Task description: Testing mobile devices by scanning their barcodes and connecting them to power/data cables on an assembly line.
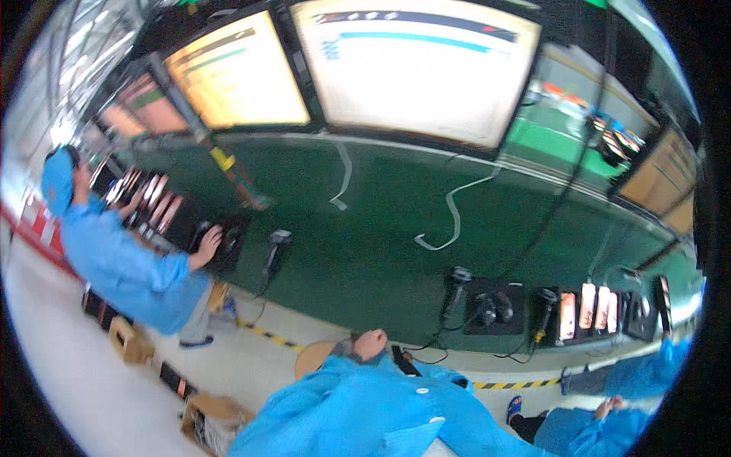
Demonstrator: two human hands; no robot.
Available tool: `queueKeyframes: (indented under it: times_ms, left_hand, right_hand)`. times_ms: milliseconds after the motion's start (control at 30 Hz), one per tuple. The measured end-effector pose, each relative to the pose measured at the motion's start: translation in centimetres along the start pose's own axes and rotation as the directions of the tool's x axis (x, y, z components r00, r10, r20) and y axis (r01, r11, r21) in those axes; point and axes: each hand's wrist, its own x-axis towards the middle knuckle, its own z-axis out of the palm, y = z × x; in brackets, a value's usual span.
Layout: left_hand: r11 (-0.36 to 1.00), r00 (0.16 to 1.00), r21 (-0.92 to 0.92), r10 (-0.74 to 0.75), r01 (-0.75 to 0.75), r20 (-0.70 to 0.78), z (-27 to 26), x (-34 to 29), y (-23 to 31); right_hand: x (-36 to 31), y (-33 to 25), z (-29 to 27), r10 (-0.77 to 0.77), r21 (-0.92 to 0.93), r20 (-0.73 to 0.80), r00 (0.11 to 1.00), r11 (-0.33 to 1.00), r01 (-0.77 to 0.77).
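Left hand (371,344) lay curled in a loose fist at the near edge, nothing visible in it. Table (343,251) looked smooth, dark green; pale strip (455,217) hooked across its far right. Slab (405,362), dark, blurred, sat just right of the fist, near end hidden by smock (365,411). Right hand didn't show.

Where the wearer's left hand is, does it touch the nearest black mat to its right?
Apart. The head view shows green tabletop between the left hand and the black mat, a plain gap.
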Motion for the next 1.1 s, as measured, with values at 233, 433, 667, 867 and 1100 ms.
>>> queueKeyframes:
  times_ms: [233,433,667,867,1100]
  left_hand:
    - [0.993,0.992,0.027,-0.119,0.117,0.052,-0.8,0.1,-2.3]
    - [0.974,0.95,-0.174,-0.09,0.147,0.3,-7.9,5.7,3.6]
    - [0.948,0.911,0.057,0.284,-0.314,0.298,-14.1,11.6,0.7]
    - [0.83,0.807,0.059,0.519,-0.555,0.282,-11.6,14.4,-1.6]
    - [0.627,0.663,0.221,0.726,-0.747,0.18,-11.0,13.2,-8.1]
  right_hand:
    - [0.3,-6.7,-1.7,-0.182,-0.033,0.264,0.947,0.98,0.197]
    - [2.9,-13.7,-0.7,-0.234,0.186,0.193,0.953,0.962,0.199]
    - [-2.8,-33.9,-0.7,-0.289,0.063,0.251,0.924,0.957,0.282]
    - [-0.1,-48.7,1.1,-0.552,0.331,-0.13,0.824,0.759,0.56]
    - [8.3,-53.3,9.9,-0.759,-0.038,-0.317,0.569,0.61,0.792]
